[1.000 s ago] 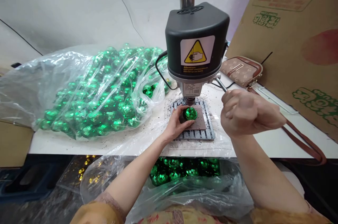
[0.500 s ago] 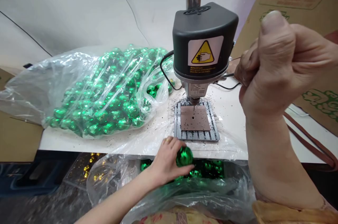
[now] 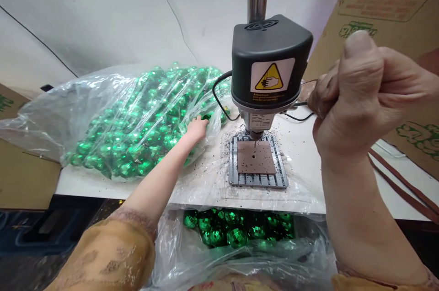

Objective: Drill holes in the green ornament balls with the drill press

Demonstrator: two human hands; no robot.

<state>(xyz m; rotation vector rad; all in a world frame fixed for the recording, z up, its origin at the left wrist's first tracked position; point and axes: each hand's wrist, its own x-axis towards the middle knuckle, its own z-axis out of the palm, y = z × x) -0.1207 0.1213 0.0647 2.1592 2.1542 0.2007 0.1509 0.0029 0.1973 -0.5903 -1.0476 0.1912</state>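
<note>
A small bench drill press (image 3: 270,64) stands on the white table (image 3: 302,144), its bit over a brown pad (image 3: 255,157) on the grey base plate (image 3: 236,176). My right hand (image 3: 363,94) is raised and closed round the drill's thin metal lever (image 3: 300,104). My left hand (image 3: 197,127) reaches into the mouth of a clear plastic bag (image 3: 113,112) full of shiny green faceted balls; its fingertips are hidden among them. The pad is bare.
A second clear bag (image 3: 233,231) holding several green balls hangs below the table's front edge. Cardboard boxes (image 3: 394,2) lean at the right. A brown strap (image 3: 404,181) lies across the table's right side. Dark shavings speckle the table around the drill.
My left hand took a green ball off the pad, carried it down to the lower bag, and now reaches into the bag on the table. My right hand rose with the lever.
</note>
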